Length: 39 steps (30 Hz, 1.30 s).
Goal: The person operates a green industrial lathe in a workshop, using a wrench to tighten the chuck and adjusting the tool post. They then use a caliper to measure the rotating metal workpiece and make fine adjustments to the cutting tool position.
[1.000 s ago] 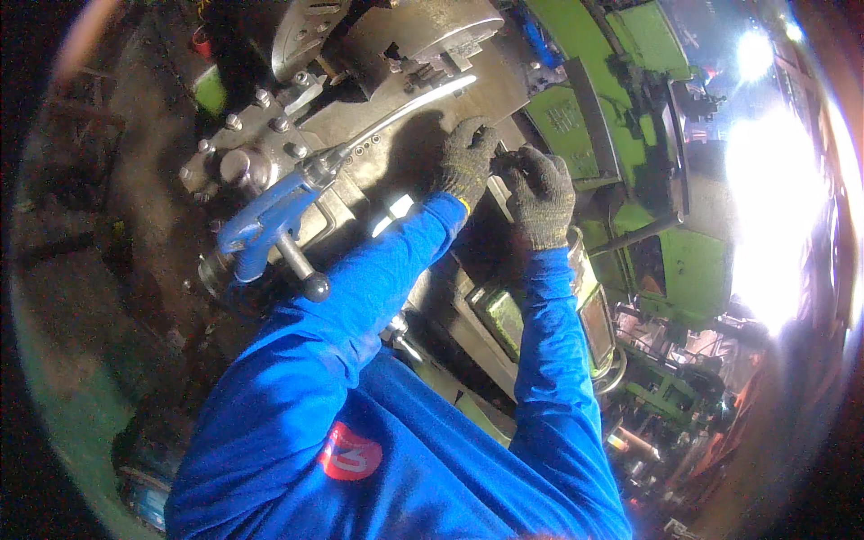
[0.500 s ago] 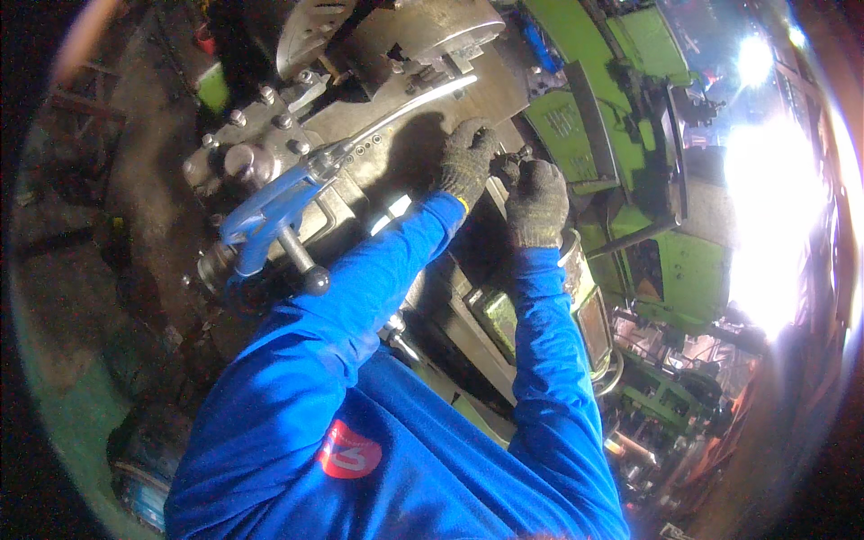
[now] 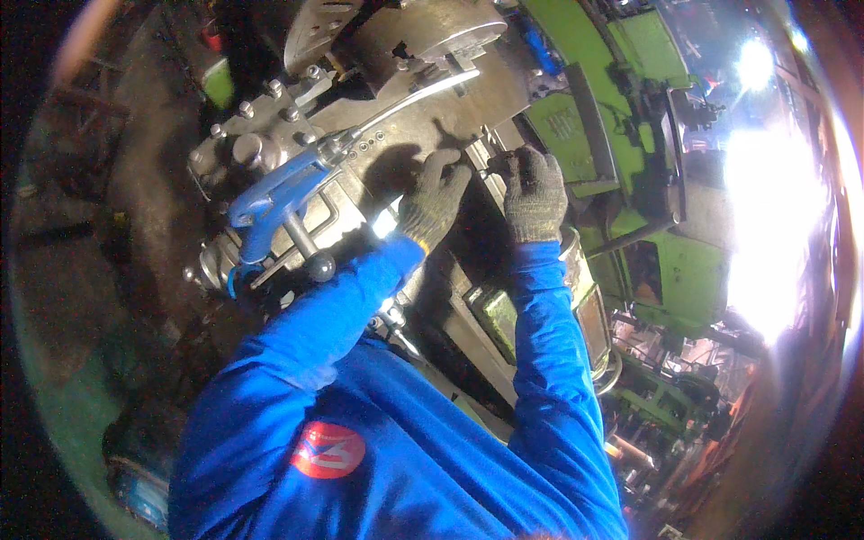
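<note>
In a grey work glove, my left hand (image 3: 434, 200) is over the metal bed of a lathe, its fingers apart and nothing visible in them. My right hand (image 3: 536, 196), gloved alike, is closed beside the machine's right edge. Its fingertips meet a small dark part whose shape is lost in shadow. A blue air blow gun (image 3: 286, 191) with a long thin metal nozzle lies across the carriage, left of my left hand. Beside it is a lever with a black ball knob (image 3: 321, 266).
Beyond my hands is the round lathe chuck (image 3: 450, 31). A tool post with several bolts (image 3: 256, 148) stands at left. Green machine housing (image 3: 576, 135) rises at right. A green-edged tray (image 3: 493, 317) lies between my forearms. Strong light glares at far right.
My left hand has drawn back toward me and left, away from the right hand, and its fingers have spread. My right hand stays nearly in place.
</note>
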Tool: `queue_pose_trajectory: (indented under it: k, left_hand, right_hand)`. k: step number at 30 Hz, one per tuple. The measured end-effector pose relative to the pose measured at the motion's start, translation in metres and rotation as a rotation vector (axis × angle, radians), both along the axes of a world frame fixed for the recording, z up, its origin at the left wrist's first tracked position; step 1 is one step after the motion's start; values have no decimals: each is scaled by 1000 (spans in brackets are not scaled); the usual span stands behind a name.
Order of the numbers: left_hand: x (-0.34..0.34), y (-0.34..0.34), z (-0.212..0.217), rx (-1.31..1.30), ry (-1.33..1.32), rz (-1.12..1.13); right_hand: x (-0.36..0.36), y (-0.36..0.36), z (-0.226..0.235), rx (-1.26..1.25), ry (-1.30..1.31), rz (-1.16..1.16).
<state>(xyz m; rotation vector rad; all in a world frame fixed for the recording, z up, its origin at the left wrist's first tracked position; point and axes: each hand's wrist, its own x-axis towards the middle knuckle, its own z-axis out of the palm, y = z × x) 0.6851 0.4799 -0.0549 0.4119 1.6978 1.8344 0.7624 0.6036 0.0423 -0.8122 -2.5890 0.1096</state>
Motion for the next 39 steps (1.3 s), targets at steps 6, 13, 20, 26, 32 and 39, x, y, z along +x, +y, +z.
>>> queue_pose_trajectory:
  k: [6,13,20,26,32,39]
  left_hand:
    - [-5,-85,12,-60,343,-184]
    - [-12,-122,32,-216,772,-315]
    - [5,-112,-8,-251,1164,-249]
    - [4,-108,-17,-131,1117,-319]
    - [14,-95,-40,-196,957,-293]
    - [8,-108,-29,-102,1023,-203]
  right_hand:
    - [-3,-9,-6,6,48,-134]
    - [-5,-7,-9,137,-210,-89]
    - [-6,5,-4,201,-400,-97]
    - [-7,-4,31,97,-511,-105]
    - [-7,30,50,204,-401,20]
    - [-12,41,46,365,-816,287]
